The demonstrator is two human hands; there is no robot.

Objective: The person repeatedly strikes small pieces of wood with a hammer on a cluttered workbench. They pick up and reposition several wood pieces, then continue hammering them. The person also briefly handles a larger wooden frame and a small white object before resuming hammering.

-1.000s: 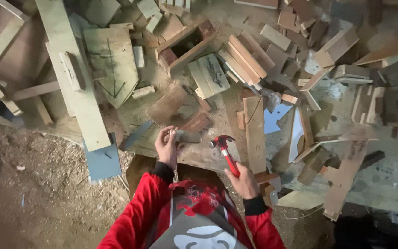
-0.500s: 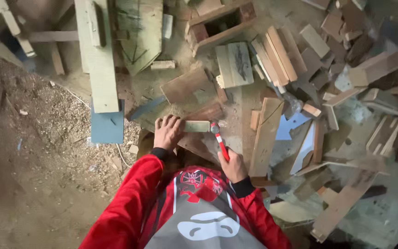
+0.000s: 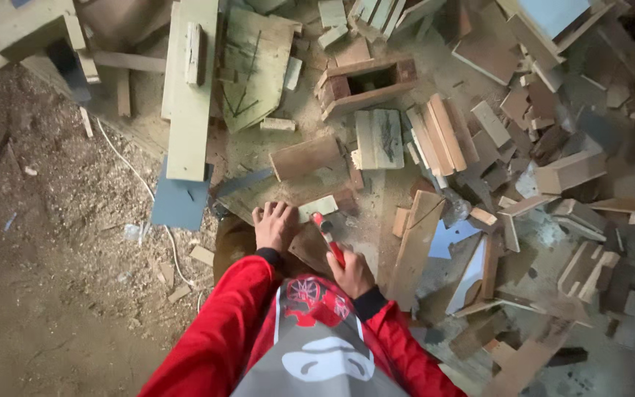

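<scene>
Since a moment ago: your view is sitting closer and shifted, the long pale plank now running up the upper left; your right hand is bringing the hammer head down to the small block, where a second ago it was raised clear of it.

Head view, surface: you are crouching over a dirt floor [image 3: 53, 294] strewn with sawdust, and a heap of wood offcuts [image 3: 523, 154] is spreading across the right and top.

Head view, surroundings: a long pale green plank [image 3: 189, 95] is lying upper left, a blue sheet [image 3: 179, 204] is showing at its lower end, an open wooden box frame [image 3: 365, 82] is sitting top centre, and a thin white cord [image 3: 141, 184] is trailing over the dirt.

Packages and signs: none are showing that you can tell apart.

Left hand [image 3: 273, 226]: you are pressing it flat, fingers spread, just beside the small pale block [image 3: 319, 207], touching its left end.

Right hand [image 3: 350, 273]: you are wrapping it closed around the red-handled hammer [image 3: 330, 239], whose head is meeting the block.
</scene>
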